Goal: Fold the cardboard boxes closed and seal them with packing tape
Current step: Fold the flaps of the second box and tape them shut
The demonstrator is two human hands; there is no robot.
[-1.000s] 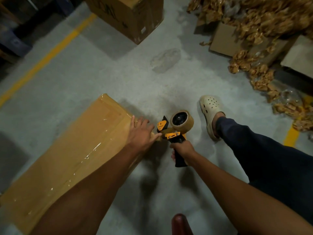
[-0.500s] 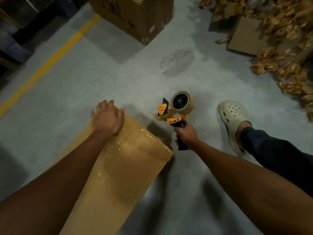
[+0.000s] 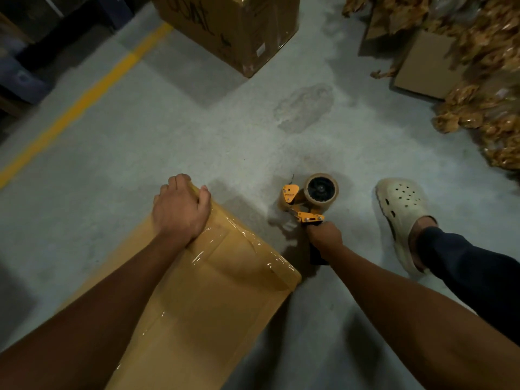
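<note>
A long flat cardboard box (image 3: 213,299) lies on the concrete floor, its top shiny with clear tape. My left hand (image 3: 181,209) curls over the box's far corner, fingers wrapped around the edge. To the right of the box, my right hand (image 3: 323,237) grips the black handle of an orange tape dispenser (image 3: 308,199) that carries a brown tape roll. The dispenser is held just off the box's right end, apart from the cardboard.
A large closed carton (image 3: 233,26) stands at the top centre. Flat cardboard pieces (image 3: 427,66) and heaps of crumpled brown paper (image 3: 489,88) fill the upper right. A yellow floor line (image 3: 84,99) runs along the left. My foot in a cream clog (image 3: 402,212) rests at the right.
My left hand slid from the box's near-right end to its far corner and closed around it. The dispenser came away from the box and now hangs to its right.
</note>
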